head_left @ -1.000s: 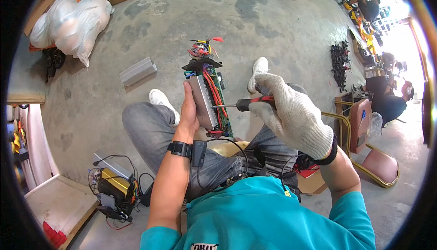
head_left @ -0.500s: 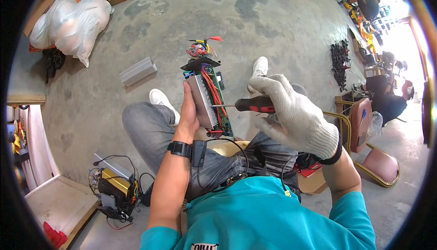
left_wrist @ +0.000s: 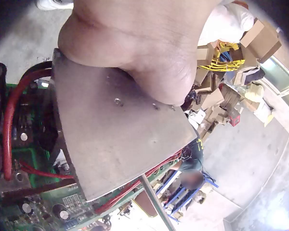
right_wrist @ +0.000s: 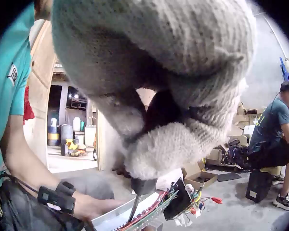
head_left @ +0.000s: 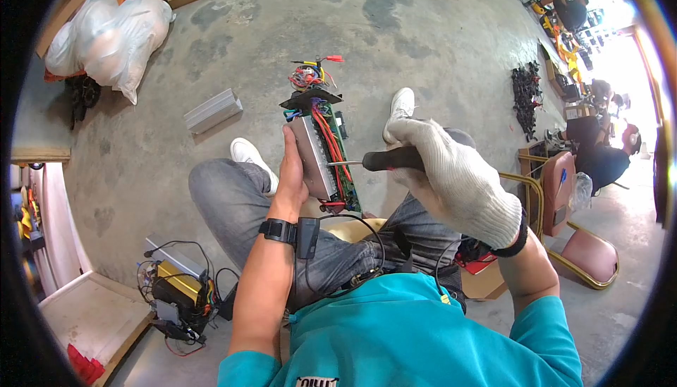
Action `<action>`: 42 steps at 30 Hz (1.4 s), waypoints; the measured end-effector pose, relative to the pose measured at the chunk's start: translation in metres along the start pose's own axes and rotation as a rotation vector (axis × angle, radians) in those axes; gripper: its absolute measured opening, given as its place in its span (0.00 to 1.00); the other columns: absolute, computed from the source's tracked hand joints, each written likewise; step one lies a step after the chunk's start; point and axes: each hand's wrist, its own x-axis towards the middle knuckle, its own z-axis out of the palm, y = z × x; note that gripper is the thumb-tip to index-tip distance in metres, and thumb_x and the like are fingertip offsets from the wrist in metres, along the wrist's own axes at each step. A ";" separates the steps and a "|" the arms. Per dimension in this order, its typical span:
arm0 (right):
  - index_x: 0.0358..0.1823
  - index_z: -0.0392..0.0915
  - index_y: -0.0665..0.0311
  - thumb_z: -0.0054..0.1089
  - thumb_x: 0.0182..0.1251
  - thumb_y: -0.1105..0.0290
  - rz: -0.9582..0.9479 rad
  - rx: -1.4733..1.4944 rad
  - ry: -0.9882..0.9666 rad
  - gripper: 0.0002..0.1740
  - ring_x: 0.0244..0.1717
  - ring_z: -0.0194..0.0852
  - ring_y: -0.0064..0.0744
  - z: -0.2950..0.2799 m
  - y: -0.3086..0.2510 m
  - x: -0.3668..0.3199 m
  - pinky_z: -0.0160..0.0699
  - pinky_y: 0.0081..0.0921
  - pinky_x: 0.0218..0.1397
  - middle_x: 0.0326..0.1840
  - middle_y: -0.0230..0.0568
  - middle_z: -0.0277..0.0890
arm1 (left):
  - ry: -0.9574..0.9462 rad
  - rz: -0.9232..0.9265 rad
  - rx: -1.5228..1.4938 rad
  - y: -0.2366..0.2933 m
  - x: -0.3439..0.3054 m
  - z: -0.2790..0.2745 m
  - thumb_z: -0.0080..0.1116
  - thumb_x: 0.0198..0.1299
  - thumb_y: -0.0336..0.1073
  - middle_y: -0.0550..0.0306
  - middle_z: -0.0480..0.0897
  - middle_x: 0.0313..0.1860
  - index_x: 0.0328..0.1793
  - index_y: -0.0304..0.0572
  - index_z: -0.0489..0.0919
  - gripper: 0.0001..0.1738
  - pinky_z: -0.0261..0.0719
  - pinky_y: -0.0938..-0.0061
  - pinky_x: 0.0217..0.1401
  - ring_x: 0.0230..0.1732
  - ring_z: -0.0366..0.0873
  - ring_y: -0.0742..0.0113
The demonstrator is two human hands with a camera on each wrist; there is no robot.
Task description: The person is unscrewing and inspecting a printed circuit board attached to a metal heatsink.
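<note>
My bare left hand (head_left: 291, 172) holds a circuit board (head_left: 345, 193) by its grey metal heatsink (head_left: 314, 161), palm against the plate's outer side. In the left wrist view the heel of that hand lies over the heatsink (left_wrist: 120, 134), its fingers hidden. Red wires (head_left: 328, 135) run along the board, and a black end plate (head_left: 312, 98) with loose leads sits at its far end. My right hand (head_left: 462, 182), in a white knit glove, grips a screwdriver (head_left: 391, 160) by its dark handle. The shaft's tip meets the heatsink's edge beside the red wires.
An aluminium housing (head_left: 213, 112) lies on the concrete floor ahead. To the lower left is another wired unit (head_left: 176, 285); white plastic bags (head_left: 113, 41) stand at the upper left. A chair (head_left: 585, 253) stands at the right, and a seated person (right_wrist: 274, 134) is farther off.
The screwdriver handle has turned: its red marking shows less now. The right fingers loosened, then closed round the handle again. The left hand and board stay nearly still.
</note>
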 end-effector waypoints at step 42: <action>0.64 0.70 0.62 0.69 0.69 0.73 0.396 0.235 -0.066 0.25 0.52 0.86 0.57 0.004 0.012 0.004 0.83 0.43 0.52 0.52 0.53 0.80 | -0.041 0.021 0.032 -0.003 0.005 -0.008 0.31 0.77 0.76 0.52 0.85 0.60 0.75 0.44 0.74 0.46 0.89 0.57 0.61 0.57 0.86 0.60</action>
